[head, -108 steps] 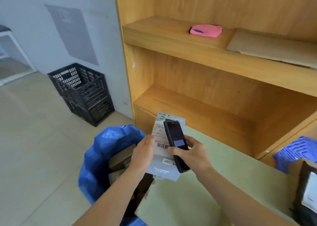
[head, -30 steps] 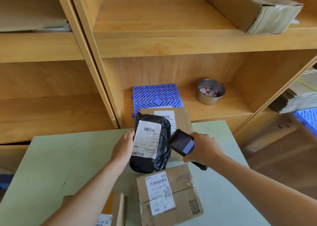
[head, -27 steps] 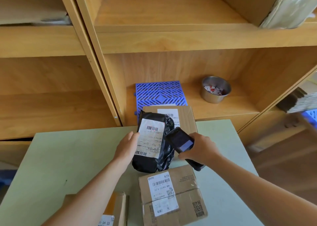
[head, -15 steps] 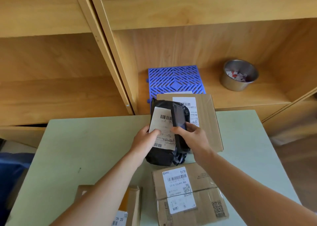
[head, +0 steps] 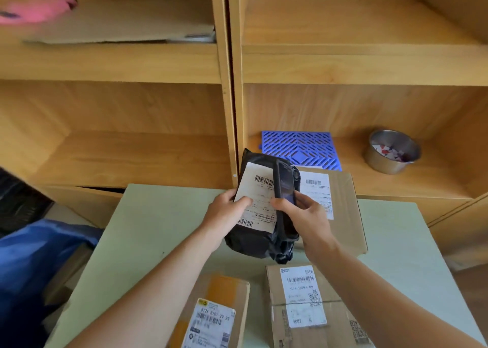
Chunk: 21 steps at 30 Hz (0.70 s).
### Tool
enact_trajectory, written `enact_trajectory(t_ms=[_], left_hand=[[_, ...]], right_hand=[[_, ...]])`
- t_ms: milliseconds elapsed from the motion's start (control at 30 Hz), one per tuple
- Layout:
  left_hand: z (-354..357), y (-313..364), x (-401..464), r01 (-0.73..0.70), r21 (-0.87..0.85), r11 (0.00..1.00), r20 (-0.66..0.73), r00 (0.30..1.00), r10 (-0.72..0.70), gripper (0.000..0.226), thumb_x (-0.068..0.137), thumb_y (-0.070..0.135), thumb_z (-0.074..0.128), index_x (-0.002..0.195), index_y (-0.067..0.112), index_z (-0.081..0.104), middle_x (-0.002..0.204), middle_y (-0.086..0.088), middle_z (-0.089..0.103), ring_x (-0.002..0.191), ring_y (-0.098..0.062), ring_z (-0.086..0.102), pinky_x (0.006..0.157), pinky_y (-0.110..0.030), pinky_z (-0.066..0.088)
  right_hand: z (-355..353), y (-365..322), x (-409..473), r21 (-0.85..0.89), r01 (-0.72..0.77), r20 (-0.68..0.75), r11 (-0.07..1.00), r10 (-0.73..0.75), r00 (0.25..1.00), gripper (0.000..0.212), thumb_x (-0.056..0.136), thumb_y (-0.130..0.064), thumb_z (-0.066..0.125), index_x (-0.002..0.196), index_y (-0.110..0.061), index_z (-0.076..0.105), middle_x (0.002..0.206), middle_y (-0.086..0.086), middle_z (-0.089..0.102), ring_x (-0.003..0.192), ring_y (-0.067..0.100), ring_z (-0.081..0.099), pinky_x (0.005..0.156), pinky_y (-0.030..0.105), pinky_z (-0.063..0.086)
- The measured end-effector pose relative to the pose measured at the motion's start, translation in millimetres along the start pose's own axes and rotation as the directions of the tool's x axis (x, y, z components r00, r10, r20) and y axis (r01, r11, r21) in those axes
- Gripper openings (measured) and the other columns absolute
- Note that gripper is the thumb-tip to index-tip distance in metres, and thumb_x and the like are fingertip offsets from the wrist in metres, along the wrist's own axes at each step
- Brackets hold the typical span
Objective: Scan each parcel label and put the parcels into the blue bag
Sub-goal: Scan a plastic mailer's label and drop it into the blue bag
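My left hand (head: pixel 225 214) holds a black plastic parcel (head: pixel 253 238) upright above the pale green table (head: pixel 148 231), its white label facing me. My right hand (head: pixel 303 219) grips a black handheld scanner (head: pixel 284 189) edge-on over the right side of that label. Behind them lies a flat cardboard parcel (head: pixel 340 205) with a label. Two more labelled cardboard parcels, one with orange tape (head: pixel 219 313) and one plain brown (head: pixel 311 308), lie at the table's near edge. The blue bag (head: pixel 34 265) stands open on the floor to the left of the table.
Wooden shelves (head: pixel 229 65) stand right behind the table. On them are a blue plastic grid (head: pixel 301 149), a steel bowl (head: pixel 393 152), flat cardboard (head: pixel 124 22) and a pink item (head: pixel 34 11). A black crate (head: pixel 18 202) shows at the far left.
I turned from the blue bag to the table and took up the black parcel. In the last second the scanner swung from beside the parcel to over its label; the view shifted left.
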<state>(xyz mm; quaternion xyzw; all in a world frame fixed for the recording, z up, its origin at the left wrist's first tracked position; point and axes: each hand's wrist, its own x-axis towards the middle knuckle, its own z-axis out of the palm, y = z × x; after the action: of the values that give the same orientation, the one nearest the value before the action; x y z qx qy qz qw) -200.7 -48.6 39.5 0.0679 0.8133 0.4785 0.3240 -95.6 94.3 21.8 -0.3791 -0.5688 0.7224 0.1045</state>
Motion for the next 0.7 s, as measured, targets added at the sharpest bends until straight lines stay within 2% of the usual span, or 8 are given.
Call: enact_trajectory(t_ms=[133,267,367,500,633,700], left_hand=[[-47,-15,-16,-0.013,-0.026,1.000,-0.041,0.999,0.012,0.021,0.087,0.035,0.059,0.106,0.033,0.069,0.094,0.012,0.075,0.087,-0.009,0.070,0.071,-0.026,0.053],[-120,-36,-31,-0.007,-0.059,0.998,-0.082,0.997,0.002,0.020,0.090,0.034,0.058,0.106,0.031,0.069,0.093,0.010,0.075,0.085,-0.009,0.071,0.065,-0.022,0.049],[-183,-59,-39,0.006,-0.069,0.998,-0.128,0.992,-0.015,0.021,0.092,0.035,0.056,0.108,0.031,0.068,0.095,0.010,0.074,0.087,-0.009,0.068,0.064,-0.023,0.048],[-265,-101,-49,0.032,-0.098,0.995,-0.192,0.980,-0.051,0.022,0.095,0.031,0.053,0.112,0.031,0.067,0.093,0.013,0.072,0.085,-0.005,0.066,0.058,-0.019,0.044],[-334,-150,-62,0.065,-0.152,0.986,-0.270,0.957,-0.104,0.024,0.096,0.027,0.052,0.116,0.029,0.066,0.096,0.011,0.072,0.084,-0.004,0.067,0.052,-0.012,0.045],[-359,-171,-68,0.087,-0.170,0.982,-0.319,0.938,-0.138,0.023,0.096,0.026,0.052,0.114,0.028,0.066,0.090,0.011,0.071,0.079,-0.004,0.067,0.050,-0.012,0.043]], right_hand=[[49,-1,-21,-0.012,0.044,0.051,0.999,-0.043,0.998,0.032,0.075,-0.022,0.088,0.104,-0.025,0.073,0.093,-0.005,0.080,0.081,0.011,0.077,0.064,0.024,0.061],[122,3,-38,-0.037,0.064,0.080,0.997,-0.061,0.995,0.048,0.073,-0.023,0.090,0.116,-0.020,0.069,0.099,-0.004,0.080,0.084,0.014,0.077,0.068,0.028,0.061],[187,8,-50,-0.059,0.067,0.126,0.996,-0.059,0.990,0.060,0.070,-0.026,0.092,0.123,-0.020,0.064,0.107,-0.003,0.077,0.087,0.014,0.076,0.063,0.023,0.059],[276,20,-64,-0.121,0.071,0.226,0.990,-0.043,0.973,0.038,0.072,-0.017,0.090,0.104,-0.025,0.071,0.096,-0.006,0.079,0.081,0.013,0.077,0.060,0.023,0.058],[358,39,-80,-0.155,0.066,0.329,0.986,-0.012,0.944,0.037,0.073,-0.016,0.090,0.096,-0.032,0.065,0.096,-0.010,0.076,0.082,0.010,0.074,0.056,0.019,0.055],[387,51,-87,-0.174,0.066,0.374,0.982,0.004,0.927,0.039,0.074,-0.017,0.090,0.096,-0.032,0.061,0.096,-0.013,0.073,0.084,0.008,0.073,0.062,0.021,0.055]])
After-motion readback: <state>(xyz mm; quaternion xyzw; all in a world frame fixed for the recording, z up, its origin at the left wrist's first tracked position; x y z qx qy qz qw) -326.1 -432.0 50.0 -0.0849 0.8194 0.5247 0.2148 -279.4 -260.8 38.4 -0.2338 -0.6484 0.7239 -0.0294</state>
